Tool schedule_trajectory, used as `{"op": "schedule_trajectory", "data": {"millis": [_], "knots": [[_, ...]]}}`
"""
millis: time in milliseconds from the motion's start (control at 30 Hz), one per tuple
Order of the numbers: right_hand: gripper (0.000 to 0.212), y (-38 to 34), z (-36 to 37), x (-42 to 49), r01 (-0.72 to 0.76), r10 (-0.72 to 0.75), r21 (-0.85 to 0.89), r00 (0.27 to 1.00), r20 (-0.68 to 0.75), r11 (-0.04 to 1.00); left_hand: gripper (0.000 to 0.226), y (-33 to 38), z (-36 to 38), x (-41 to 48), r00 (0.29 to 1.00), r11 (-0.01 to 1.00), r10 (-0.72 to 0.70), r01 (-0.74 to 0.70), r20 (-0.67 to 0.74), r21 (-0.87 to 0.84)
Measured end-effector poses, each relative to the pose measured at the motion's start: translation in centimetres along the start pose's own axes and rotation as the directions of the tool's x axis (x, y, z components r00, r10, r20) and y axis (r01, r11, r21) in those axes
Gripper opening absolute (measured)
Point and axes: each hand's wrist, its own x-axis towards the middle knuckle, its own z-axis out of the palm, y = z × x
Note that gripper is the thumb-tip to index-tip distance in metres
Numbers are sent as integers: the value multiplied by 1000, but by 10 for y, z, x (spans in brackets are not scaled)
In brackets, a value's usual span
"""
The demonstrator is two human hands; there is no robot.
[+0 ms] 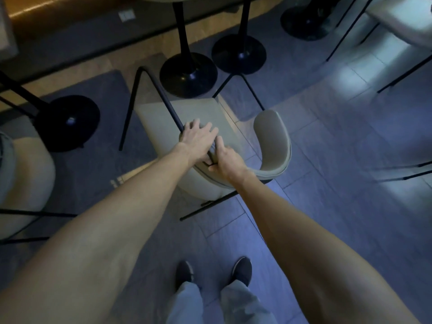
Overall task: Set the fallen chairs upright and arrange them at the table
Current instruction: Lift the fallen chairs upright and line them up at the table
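Lying on its side on the floor (327,136), the beige chair (163,115) has the underside of its seat turned up and its thin black legs (130,108) sticking out toward the round black pedestal bases (188,76) just beyond it. The curved backrest (273,141) points off to the person's right. Both hands meet where a leg joins the seat — a sensible place to lever from, I'd judge, since the frame gives a firm hold close to the chair's weight. The right hand (225,161) is wrapped round the black frame bar there. The left hand (198,139) lies over the seat beside the same leg with its fingers spread; whether it grips anything I cannot tell, as the palm covers the spot. The person stands close, shoes (184,271) planted just behind the chair.

Everything is dim and smeared with motion. The tabletop is all but cut off at the top edge, so where the chair should go is a guess. Another pale chair (25,174) at the left edge and one more (402,22) in the top right corner are only partly in view — I can't say whether either stands upright.
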Motion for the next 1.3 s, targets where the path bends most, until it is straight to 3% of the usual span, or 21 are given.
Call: {"op": "schedule_trajectory", "data": {"millis": [133, 300, 400, 467, 533, 600, 667, 900, 1100, 1300], "knots": [[82, -25, 13, 0, -15, 15, -31, 1000, -12, 999, 82, -29, -3, -15, 993, 992, 53, -65, 108, 111], [94, -57, 29, 7, -51, 55, -73, 997, 52, 996, 78, -60, 16, -39, 995, 982, 82, -91, 60, 164], [84, -89, 46, 14, -66, 76, -94, 991, 107, 993, 78, -92, 29, -59, 991, 971, 111, -124, 75, 203], [79, -112, 62, 14, -73, 84, -94, 989, 120, 993, 69, -114, 40, -70, 987, 961, 150, -160, 63, 226], [76, -133, 80, 14, -72, 86, -99, 987, 136, 992, 44, -133, 52, -83, 983, 958, 176, -183, 51, 222], [72, -155, 98, 15, -55, 73, -122, 986, 147, 991, 27, -151, 65, -99, 986, 960, 155, -164, 55, 227], [67, -178, 116, 15, -43, 65, -143, 985, 159, 989, 24, -167, 78, -115, 989, 965, 115, -132, 87, 228], [53, -238, 180, 13, -30, 53, -147, 986, 155, 989, 27, -214, 127, -165, 998, 993, 11, -19, 68, 114], [45, -263, 215, 11, -9, 42, -176, 981, 188, 984, 29, -235, 159, -187, 994, 993, -41, 29, 99, 118], [54, -274, 245, 3, 33, 24, -229, 970, 242, 973, 35, -243, 187, -208, 993, 994, -70, 61, 99, 94]]}}
